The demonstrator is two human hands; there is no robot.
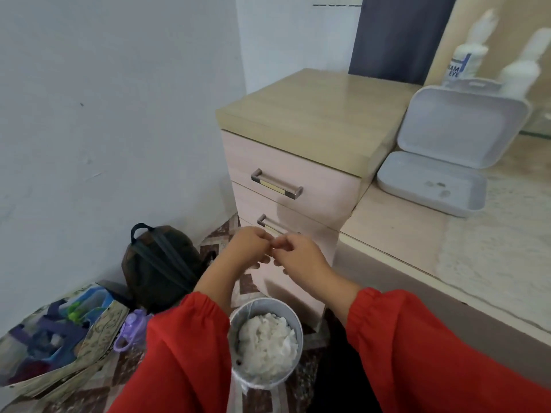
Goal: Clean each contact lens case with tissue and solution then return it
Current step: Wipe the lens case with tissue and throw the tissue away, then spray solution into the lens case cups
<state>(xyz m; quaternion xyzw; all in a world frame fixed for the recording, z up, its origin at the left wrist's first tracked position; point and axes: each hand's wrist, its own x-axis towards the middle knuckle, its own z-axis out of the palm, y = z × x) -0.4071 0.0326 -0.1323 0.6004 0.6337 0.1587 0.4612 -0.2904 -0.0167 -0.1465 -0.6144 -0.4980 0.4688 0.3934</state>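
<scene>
at the far left a patterned paper bag (56, 338) slumps on the tiled floor (98, 394), stuffed with blue and purple plastic items, a lilac bottle (131, 330) lying beside it. behind them a dark soft backpack (161, 263) leans near the pale painted wall (104, 114).

both arms come up in loose red sleeves (185, 347) gathered at the cuffs. the left hand (249, 248) and right hand (298, 259) meet in front of the lower drawer handle (272, 225), above a round grey metal bin (265, 341) heaped with crumpled white tissue (267, 335). the fingers (262, 234) of each hand are curled inward with thumb and fingertips pinched together where the two hands touch; whatever small thing sits between them is hidden by the fingers, so i cannot tell what is held, nor which way it points or how its long axis runs.

the drawer unit (286, 162) is boxy, pale pinkish laminate fronts under a glossy wood-grain top, with brushed metal bar handles. to its right the lower tabletop (396, 231) carries a nubbly white cloth (501, 257). a smooth grey rounded-rectangle plastic box (429, 183) stands open at the cloth's edge, its hinged lid (465, 126) upright, small blurred round bits lying on its base. behind the lid two white solution bottles (468, 55) stand upright, tapering to narrow caps.
</scene>
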